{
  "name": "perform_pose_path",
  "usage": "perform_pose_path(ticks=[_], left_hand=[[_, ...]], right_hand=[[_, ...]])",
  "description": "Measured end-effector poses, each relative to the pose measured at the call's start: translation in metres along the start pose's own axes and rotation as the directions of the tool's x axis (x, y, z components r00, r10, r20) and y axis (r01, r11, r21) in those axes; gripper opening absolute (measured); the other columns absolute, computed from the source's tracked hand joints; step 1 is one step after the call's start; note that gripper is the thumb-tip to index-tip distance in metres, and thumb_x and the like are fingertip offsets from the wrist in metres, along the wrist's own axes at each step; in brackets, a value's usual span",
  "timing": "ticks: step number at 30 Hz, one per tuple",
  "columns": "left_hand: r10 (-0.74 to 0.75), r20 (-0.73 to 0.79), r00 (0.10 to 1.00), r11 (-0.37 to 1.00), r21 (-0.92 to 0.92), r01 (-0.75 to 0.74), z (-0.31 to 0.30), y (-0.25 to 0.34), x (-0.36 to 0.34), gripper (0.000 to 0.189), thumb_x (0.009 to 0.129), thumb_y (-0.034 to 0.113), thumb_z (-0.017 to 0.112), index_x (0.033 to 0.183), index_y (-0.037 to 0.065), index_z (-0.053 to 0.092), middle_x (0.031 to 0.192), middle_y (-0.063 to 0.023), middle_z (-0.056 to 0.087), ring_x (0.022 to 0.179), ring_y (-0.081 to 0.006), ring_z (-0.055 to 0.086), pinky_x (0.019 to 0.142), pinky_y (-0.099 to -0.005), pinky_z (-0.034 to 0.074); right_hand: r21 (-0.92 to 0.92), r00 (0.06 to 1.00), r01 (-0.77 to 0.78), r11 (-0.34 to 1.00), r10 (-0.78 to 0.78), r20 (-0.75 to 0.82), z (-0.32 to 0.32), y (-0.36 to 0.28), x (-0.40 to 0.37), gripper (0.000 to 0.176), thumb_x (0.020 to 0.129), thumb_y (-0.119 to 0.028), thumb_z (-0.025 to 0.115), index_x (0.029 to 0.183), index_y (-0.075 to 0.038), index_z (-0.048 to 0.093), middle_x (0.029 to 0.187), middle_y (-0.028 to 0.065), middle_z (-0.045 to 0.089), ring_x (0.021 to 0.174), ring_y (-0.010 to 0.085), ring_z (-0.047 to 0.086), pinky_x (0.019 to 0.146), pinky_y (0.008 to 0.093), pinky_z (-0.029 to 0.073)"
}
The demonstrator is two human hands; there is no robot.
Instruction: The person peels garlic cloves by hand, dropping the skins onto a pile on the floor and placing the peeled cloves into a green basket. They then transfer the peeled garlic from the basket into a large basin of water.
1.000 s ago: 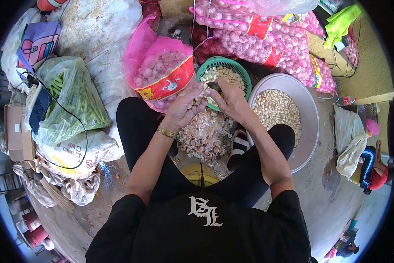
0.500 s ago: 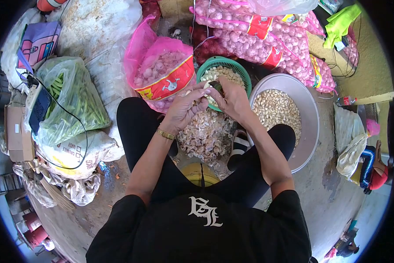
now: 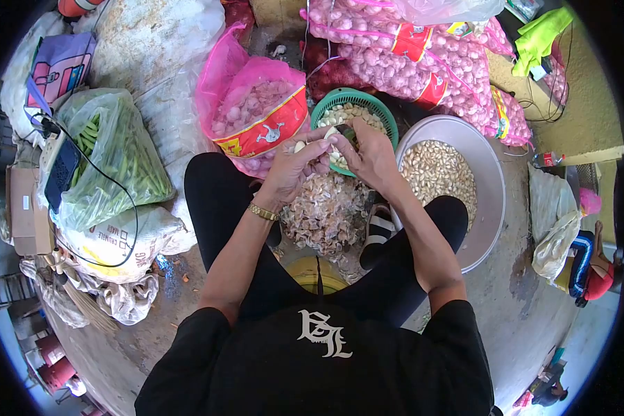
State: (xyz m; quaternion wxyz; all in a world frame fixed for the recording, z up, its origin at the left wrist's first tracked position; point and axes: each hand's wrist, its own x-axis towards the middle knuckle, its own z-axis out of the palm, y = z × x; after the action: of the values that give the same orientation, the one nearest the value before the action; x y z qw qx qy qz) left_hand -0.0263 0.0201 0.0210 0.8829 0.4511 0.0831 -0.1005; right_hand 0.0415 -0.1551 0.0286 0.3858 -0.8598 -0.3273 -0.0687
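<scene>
My left hand (image 3: 296, 165) is closed on pale garlic cloves (image 3: 299, 147), its fingertips near those of my right hand. My right hand (image 3: 369, 158) is pinched around a small dark tool, perhaps a knife (image 3: 344, 130), whose shape is mostly hidden, beside a clove at the fingertips. Both hands are over the near edge of a green basket (image 3: 393, 132) of peeled cloves. Below them a heap of papery garlic skins (image 3: 326, 215) lies on the ground between my legs. To the right stands a pale basin (image 3: 491, 208) holding many unpeeled cloves (image 3: 437, 173).
An open pink mesh bag (image 3: 218, 76) of garlic stands behind my left hand. Full garlic sacks (image 3: 457, 69) lie at the back right. Green vegetables fill a clear bag (image 3: 124, 159) at left. A person (image 3: 596, 274) is at the far right.
Both hands have shifted slightly, and the fingers of my left hand have turned a little around the cloves. The basket, basin and bags have stayed in place.
</scene>
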Motion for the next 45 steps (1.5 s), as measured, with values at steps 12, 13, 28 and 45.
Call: perform_pose_path(ticks=[12,13,28,45], left_hand=[[0.081,-0.034,0.996,0.994,0.081,-0.078,0.001,-0.004,0.002,0.035,0.091,0.013,0.065,0.123,0.0,0.061,0.082,0.001,0.063,0.067,-0.0044,0.057,0.061,-0.0196,0.049],[0.089,-0.046,0.995,0.991,0.106,-0.084,0.0,-0.005,0.003,0.035,0.091,0.013,0.065,0.124,0.0,0.06,0.081,0.0011,0.063,0.066,-0.0043,0.057,0.061,-0.0197,0.05],[-0.007,-0.077,0.997,1.0,-0.026,0.005,0.006,0.007,-0.003,0.023,0.095,0.022,0.061,0.107,0.003,0.065,0.085,-0.0015,0.066,0.061,-0.0094,0.061,0.051,-0.0218,0.051],[-0.047,-0.026,0.999,0.996,-0.071,0.045,-0.024,-0.003,0.01,0.038,0.096,0.023,0.06,0.126,0.001,0.056,0.091,-0.003,0.066,0.074,-0.006,0.061,0.061,-0.0172,0.051]], right_hand=[[0.035,0.997,-0.02,0.999,0.018,0.079,0.002,0.0,0.002,0.038,0.095,-0.038,0.055,0.09,0.0,0.054,0.073,0.0248,0.06,0.071,0.0442,0.061,0.062,0.049,0.046],[0.035,0.997,-0.02,0.999,0.018,0.08,0.003,0.0,0.002,0.038,0.095,-0.038,0.055,0.09,0.0,0.054,0.073,0.0248,0.06,0.071,0.0442,0.061,0.062,0.049,0.046],[0.154,0.99,-0.042,0.987,0.02,0.142,0.002,0.001,0.006,0.038,0.097,-0.038,0.052,0.086,-0.002,0.056,0.07,0.0226,0.059,0.069,0.0417,0.06,0.059,0.0466,0.046],[-0.082,0.935,0.183,0.98,-0.148,0.323,-0.013,-0.016,-0.001,0.032,0.089,-0.036,0.063,0.085,-0.005,0.057,0.067,0.0168,0.059,0.065,0.0379,0.061,0.057,0.0458,0.045]])
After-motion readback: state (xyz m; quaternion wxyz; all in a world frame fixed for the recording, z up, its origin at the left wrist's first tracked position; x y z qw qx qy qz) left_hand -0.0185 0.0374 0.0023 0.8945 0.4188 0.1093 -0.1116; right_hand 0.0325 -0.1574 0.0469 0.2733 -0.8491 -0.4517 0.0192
